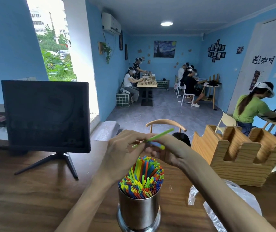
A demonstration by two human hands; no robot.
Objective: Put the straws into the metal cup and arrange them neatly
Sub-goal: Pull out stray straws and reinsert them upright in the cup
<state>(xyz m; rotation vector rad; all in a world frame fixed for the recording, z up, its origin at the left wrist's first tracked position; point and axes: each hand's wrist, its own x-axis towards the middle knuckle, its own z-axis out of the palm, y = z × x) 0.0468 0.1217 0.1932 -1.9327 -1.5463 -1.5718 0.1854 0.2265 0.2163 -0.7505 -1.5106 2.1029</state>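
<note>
Thin green plastic straw, pinched near mid-length by the curled fingers of both the left hand and the right hand above the nearly full cylindrical metal cup on the wooden counter; we judge it light, bendable, best gripped mid-shaft.

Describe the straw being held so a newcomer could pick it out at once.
Start at the metal cup near the wooden table's front edge, packed with upright coloured straws. Just above it, the left hand and right hand meet. The green straw lies slanted across their fingers, outside the cup.
</note>
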